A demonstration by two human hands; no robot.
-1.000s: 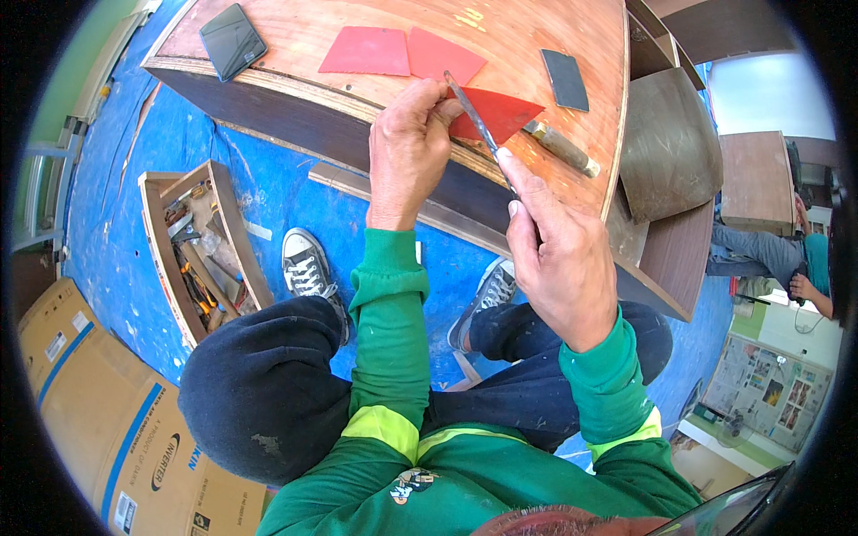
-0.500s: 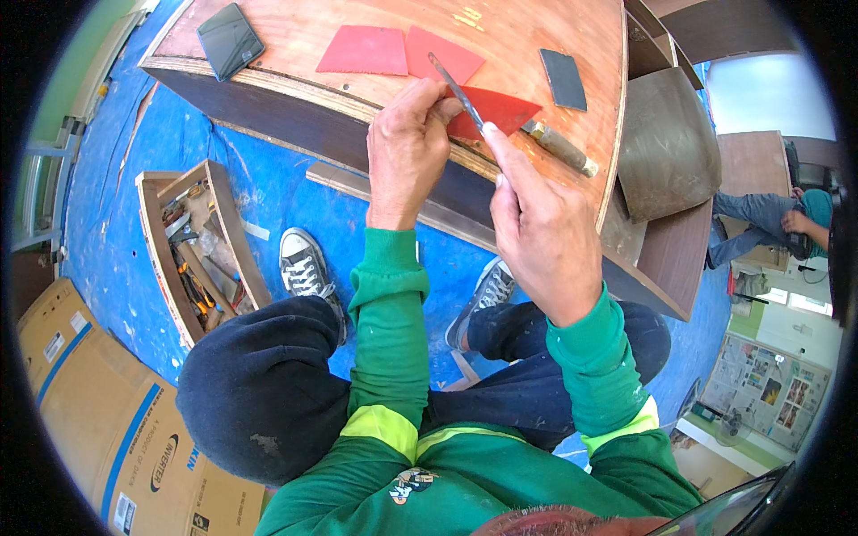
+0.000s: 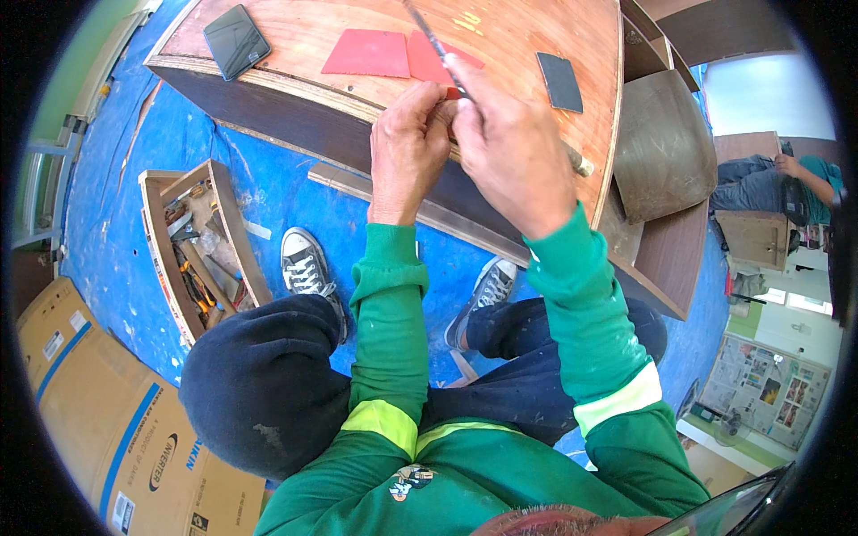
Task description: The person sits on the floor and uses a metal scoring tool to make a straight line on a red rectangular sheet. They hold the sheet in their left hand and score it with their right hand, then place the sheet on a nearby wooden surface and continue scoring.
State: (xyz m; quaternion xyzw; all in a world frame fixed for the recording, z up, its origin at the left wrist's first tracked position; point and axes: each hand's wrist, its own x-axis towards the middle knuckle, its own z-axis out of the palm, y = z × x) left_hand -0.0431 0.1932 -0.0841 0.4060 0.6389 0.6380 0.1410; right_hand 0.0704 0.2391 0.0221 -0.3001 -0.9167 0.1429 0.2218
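Pinched in my left hand (image 3: 409, 147) is a piece of red sheet (image 3: 453, 93); only a small bit of it shows, the rest hidden behind my hands. My right hand (image 3: 518, 138) is closed on a thin, dark metal strip (image 3: 424, 34), its end pointing up and away over the panel. Both hands meet at the near edge of the wooden panel (image 3: 313, 27). Beyond them lie two flat red pieces (image 3: 366, 54). A dark grey rectangular piece (image 3: 560, 82) rests to the right. The end of a worn tool handle (image 3: 579, 162) shows beside my right hand.
A phone (image 3: 236, 42) lies at the panel's left corner. On the blue floor sheet (image 3: 116, 223) stands a wooden toolbox (image 3: 237, 237) with tools inside. A large cardboard box (image 3: 98, 411) is at lower left, a brown curved panel (image 3: 666, 143) at right. Another person (image 3: 778, 188) sits far right.
My right hand has moved left and up, close against my left hand, with the metal strip sliding farther away. The red sheet is now mostly hidden. The other person has shifted.
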